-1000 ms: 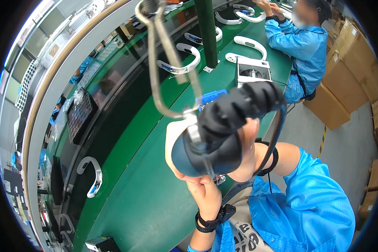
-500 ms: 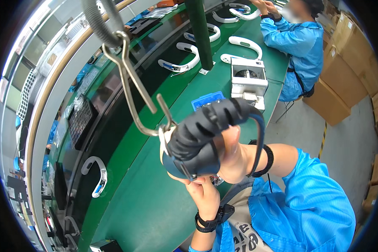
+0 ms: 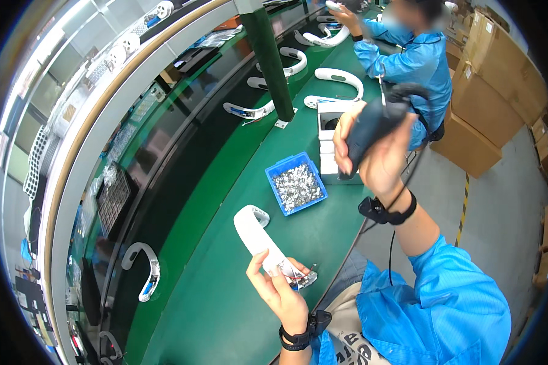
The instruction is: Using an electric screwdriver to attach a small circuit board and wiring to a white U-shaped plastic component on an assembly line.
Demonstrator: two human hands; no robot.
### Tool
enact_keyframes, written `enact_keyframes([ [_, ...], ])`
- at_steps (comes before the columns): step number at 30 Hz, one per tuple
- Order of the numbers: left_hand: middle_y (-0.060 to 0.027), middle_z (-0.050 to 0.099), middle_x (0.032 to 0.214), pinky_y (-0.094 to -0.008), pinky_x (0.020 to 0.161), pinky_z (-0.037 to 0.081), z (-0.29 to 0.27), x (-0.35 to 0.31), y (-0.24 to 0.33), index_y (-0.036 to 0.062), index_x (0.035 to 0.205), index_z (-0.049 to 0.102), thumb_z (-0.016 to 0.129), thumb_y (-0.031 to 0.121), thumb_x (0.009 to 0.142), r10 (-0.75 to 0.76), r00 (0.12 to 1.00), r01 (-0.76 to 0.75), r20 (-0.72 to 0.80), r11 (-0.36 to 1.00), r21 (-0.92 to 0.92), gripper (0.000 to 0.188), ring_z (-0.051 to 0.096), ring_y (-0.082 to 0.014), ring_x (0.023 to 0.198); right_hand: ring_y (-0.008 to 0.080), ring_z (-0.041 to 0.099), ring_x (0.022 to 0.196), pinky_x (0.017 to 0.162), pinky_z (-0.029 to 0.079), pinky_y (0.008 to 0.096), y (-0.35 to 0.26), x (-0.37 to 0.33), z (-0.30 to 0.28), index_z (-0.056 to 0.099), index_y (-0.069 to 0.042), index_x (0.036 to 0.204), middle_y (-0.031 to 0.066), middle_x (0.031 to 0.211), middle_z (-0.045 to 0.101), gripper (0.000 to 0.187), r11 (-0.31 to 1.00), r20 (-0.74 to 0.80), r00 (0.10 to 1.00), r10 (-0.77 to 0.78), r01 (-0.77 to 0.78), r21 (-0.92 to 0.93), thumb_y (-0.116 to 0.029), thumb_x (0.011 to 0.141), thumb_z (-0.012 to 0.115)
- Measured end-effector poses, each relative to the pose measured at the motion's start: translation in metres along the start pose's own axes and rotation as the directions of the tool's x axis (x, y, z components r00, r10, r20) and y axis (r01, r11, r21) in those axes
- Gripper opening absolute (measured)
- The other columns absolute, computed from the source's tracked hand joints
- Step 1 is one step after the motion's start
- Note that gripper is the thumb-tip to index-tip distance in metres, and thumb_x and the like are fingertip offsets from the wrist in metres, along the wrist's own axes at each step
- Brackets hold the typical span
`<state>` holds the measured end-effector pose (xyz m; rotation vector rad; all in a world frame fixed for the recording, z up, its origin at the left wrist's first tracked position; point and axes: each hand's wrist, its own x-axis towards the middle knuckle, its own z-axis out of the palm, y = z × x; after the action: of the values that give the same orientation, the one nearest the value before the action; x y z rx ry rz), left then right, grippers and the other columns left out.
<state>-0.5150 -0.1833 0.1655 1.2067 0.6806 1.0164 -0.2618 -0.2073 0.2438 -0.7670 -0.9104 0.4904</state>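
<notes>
Left hand [image 3: 280,291] at 6 o'clock, fingertips pinching the lower end of a curved white plastic housing [image 3: 257,234], just above the green bench [image 3: 225,304]. Open end at the fingers showing thin wires and a small board [image 3: 303,278]. Probably light and stiff, smooth enough to slip; best gripped on the shell, clear of the fragile wiring. Right hand [image 3: 371,152] raised at 2 o'clock, fingers wrapped tight round a dark corded power screwdriver [image 3: 377,125]. Blue tray [image 3: 296,184] of small metal parts near centre
</notes>
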Motion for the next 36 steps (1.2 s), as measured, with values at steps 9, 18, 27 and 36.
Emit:
enact_keyframes([
  [9, -0.0133, 0.061, 0.077, -0.0342, 0.064, 0.055, 0.005, -0.006, 0.008, 0.012, 0.14, 0.034, 0.043, 0.012, 0.111, -0.021, 0.996, 0.023, 0.085, 0.999, -0.029, 0.03, 0.062, -0.0194, 0.066, 0.0097, 0.052, 0.055, 0.053, 0.043, 0.0245, 0.045, -0.002, -0.052, 0.056, -0.003, 0.091, 0.0048, 0.073, 0.056, 0.093, 0.968, -0.096, 0.995, 0.032, -0.054, -0.243, -0.087, 0.095, 0.015],
  [18, -0.0095, 0.059, 0.075, -0.0331, 0.064, 0.053, 0.004, -0.009, 0.002, 0.0118, 0.14, 0.034, 0.044, 0.005, 0.109, -0.037, 0.996, 0.04, 0.08, 0.998, -0.04, 0.034, 0.059, -0.0164, 0.064, 0.0149, 0.049, 0.044, 0.044, 0.041, 0.0275, 0.02, -0.02, -0.016, 0.051, -0.002, 0.089, 0.0071, 0.065, 0.051, 0.096, 0.996, -0.137, 0.987, 0.088, -0.083, 0.038, -0.091, 0.091, 0.016],
  [27, -0.0098, 0.062, 0.08, -0.0291, 0.065, 0.051, 0.006, -0.007, -0.002, 0.0088, 0.141, 0.034, 0.049, 0.005, 0.108, -0.046, 0.992, 0.049, 0.116, 0.998, -0.025, 0.036, 0.06, -0.0145, 0.068, 0.0238, 0.055, 0.048, 0.046, 0.047, 0.0365, -0.029, -0.026, 0.086, 0.048, -0.003, 0.091, 0.0126, 0.064, 0.054, 0.076, 0.909, 0.286, 0.958, -0.035, -0.089, 0.407, -0.079, 0.095, 0.047],
  [36, -0.0086, 0.06, 0.103, -0.0268, 0.071, 0.052, 0.008, -0.006, -0.011, 0.0056, 0.143, 0.037, 0.049, 0.001, 0.107, -0.027, 0.993, 0.039, 0.117, 0.994, -0.102, 0.039, 0.062, -0.0115, 0.078, 0.0295, 0.06, 0.059, 0.056, 0.051, 0.0414, -0.007, -0.029, 0.089, 0.059, 0.002, 0.097, 0.0235, 0.077, 0.063, 0.077, 0.844, 0.511, 0.858, 0.048, -0.309, 0.439, -0.075, 0.095, 0.052],
])
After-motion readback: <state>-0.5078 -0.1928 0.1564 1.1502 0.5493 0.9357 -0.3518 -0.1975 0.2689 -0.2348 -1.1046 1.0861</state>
